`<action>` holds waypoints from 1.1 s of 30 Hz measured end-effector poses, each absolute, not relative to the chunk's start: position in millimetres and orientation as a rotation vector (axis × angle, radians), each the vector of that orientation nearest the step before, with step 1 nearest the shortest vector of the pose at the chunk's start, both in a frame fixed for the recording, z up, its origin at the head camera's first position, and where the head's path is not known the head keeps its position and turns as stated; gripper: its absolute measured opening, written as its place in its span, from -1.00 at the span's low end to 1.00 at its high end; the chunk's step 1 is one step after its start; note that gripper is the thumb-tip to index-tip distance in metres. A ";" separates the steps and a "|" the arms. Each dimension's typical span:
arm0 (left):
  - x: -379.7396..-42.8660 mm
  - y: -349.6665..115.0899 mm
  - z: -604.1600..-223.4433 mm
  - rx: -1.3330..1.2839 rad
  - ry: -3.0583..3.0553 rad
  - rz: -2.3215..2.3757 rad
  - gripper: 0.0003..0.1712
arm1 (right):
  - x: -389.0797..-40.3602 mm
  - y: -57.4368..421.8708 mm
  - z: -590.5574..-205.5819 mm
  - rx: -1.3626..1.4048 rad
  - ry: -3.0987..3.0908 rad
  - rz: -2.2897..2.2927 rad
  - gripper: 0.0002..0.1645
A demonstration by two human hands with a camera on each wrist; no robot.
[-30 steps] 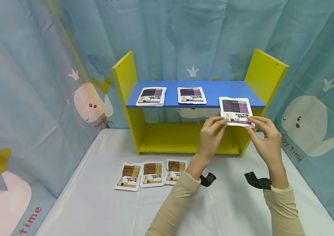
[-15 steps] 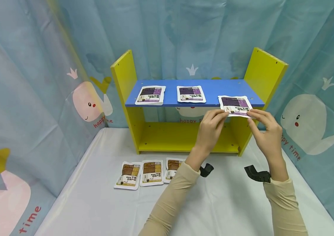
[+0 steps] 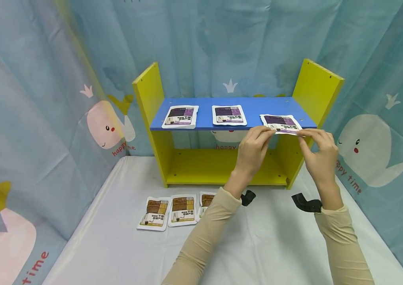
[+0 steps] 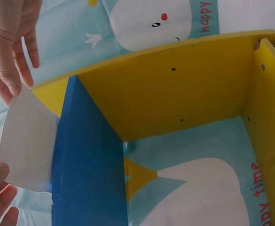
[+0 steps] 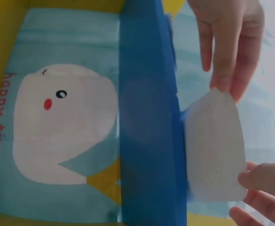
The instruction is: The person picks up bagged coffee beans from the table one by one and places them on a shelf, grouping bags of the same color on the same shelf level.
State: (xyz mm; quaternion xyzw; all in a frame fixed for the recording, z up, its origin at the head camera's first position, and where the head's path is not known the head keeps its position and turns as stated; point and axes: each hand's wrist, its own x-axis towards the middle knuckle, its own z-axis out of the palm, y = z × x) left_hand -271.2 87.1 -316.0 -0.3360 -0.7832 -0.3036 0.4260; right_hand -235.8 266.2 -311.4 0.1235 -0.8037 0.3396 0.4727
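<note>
Grip of left hand is a pinch on the near left corner of a purple-&-white packet; right hand pinches the near right corner btwn thumb & fingers. Held packet is print side up, far part over the blue shelf twd its right end, near part sticking out past the front edge. Both wrist views show its pale underside beyond that edge; can't tell how much wt the shelf takes.

Same shelf, to the left: middle packet & left packet, also purple/white, flat, print up, well apart, both nr the front edge.

Shelf sits btwn yellow side panels, left panel & right panel, w/ a yellow bottom board below.

Black bracket on each wrist; tan sleeves on both arms. Down on the white surface, left of the sleeves: three brown packets in a row, close tog., rightmost partly hidden by the left sleeve.

Behind & at the sides: blue curtain w/ cartoon whales & "happy time" lettering.
</note>
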 end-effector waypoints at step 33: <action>-295.8 102.3 -308.3 -0.645 -2.193 -0.415 -0.73 | -269.0 261.8 -319.1 0.273 -2.131 0.510 -0.66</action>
